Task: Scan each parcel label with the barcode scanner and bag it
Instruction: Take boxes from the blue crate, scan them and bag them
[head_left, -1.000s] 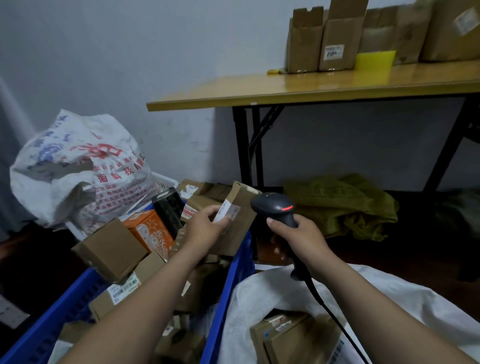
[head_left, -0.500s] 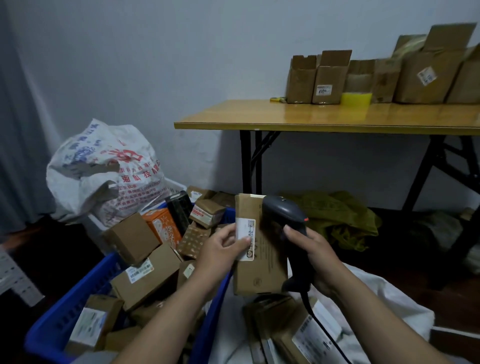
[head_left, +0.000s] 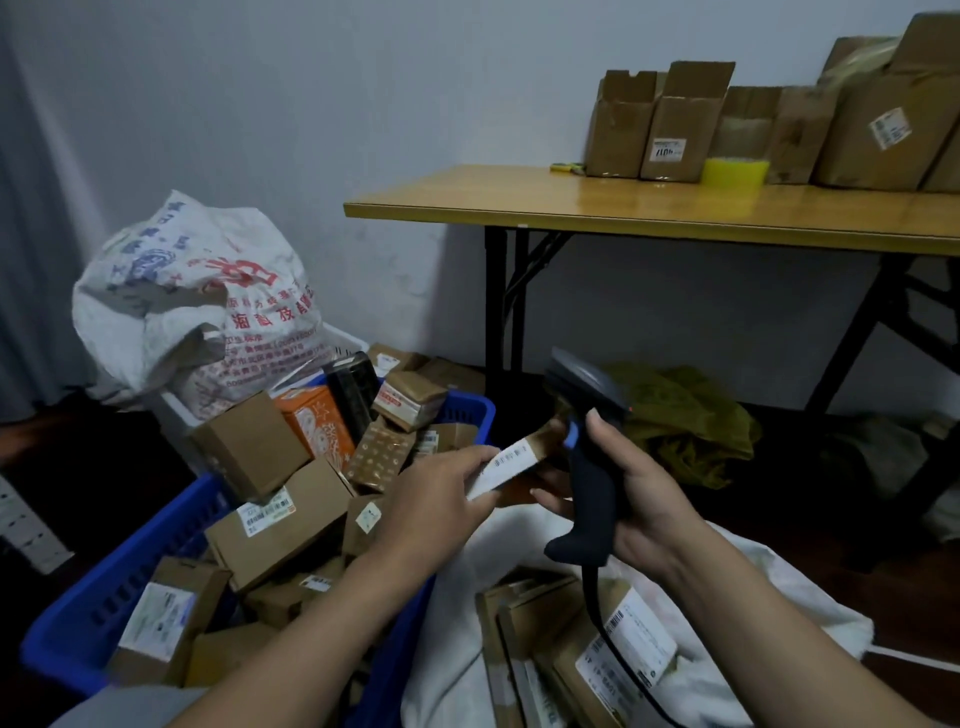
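Cardboard parcel (head_left: 519, 460) in left hand (head_left: 436, 493), scanner (head_left: 592, 493) in right hand (head_left: 647, 501).

The brown cardboard parcel (head_left: 543, 441) tilts edge-on just right of the blue crate (head_left: 104, 597). Its white label (head_left: 506, 464) faces up, pinched by the left hand (head_left: 436, 499). The dark grey barcode scanner (head_left: 592, 493) with a blue trigger stands upright just right of the parcel, gripped by the right hand (head_left: 639, 499). The white bag (head_left: 519, 540) lies open against the crate's right side, holding labelled parcels (head_left: 613, 649).
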